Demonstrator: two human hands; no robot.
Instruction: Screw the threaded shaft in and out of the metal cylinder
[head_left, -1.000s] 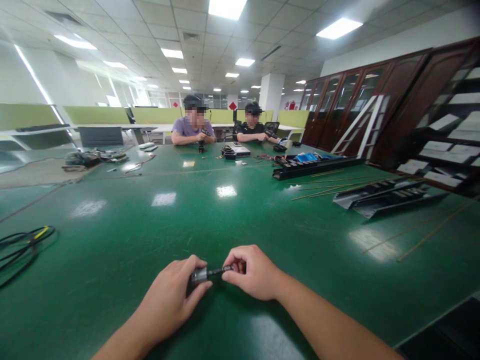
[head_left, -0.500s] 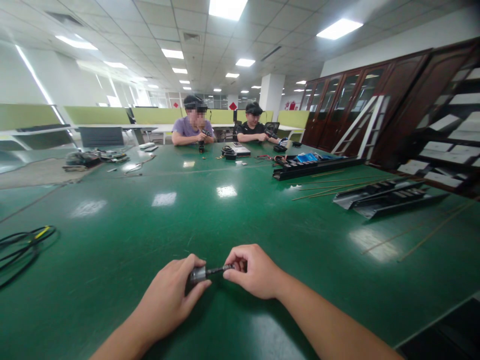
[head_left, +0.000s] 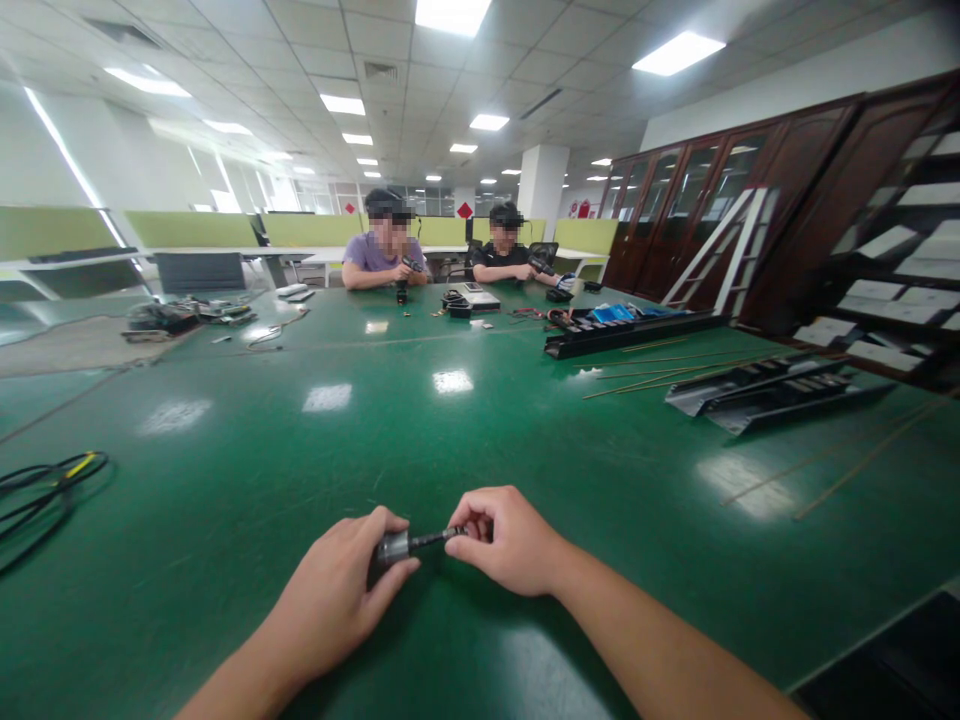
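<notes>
Silver-grey metal cylinder [head_left: 394, 546] with dark thin rod [head_left: 429, 539] sticking out of one end, toward the right hand. Cylinder looks shiny; its back end is dark, mostly hidden by the palm. Located near edge of green desk [head_left: 315, 470], between both hands; can't tell if it touches the surface.

Left hand [head_left: 337, 580]: thumb and index fingers curved round the cylinder, parted by its width, gripping it. Right hand [head_left: 510, 545]: thumb and index fingers pinched on far end of rod, other fingers curled in. Rod end partly covered by fingertips.

Around: black cable [head_left: 45, 485] with yellow tie, coiled at left. Right side has thin yellowish sticks [head_left: 637, 386], black metal channels [head_left: 780, 395], and a long black rail [head_left: 630, 338] with blue item [head_left: 615, 313] on it. Two people sit across, one in purple shirt [head_left: 364, 255], one in black shirt [head_left: 491, 262], each holding a dark tool. Nothing stands between the hands except the rod and cylinder.
</notes>
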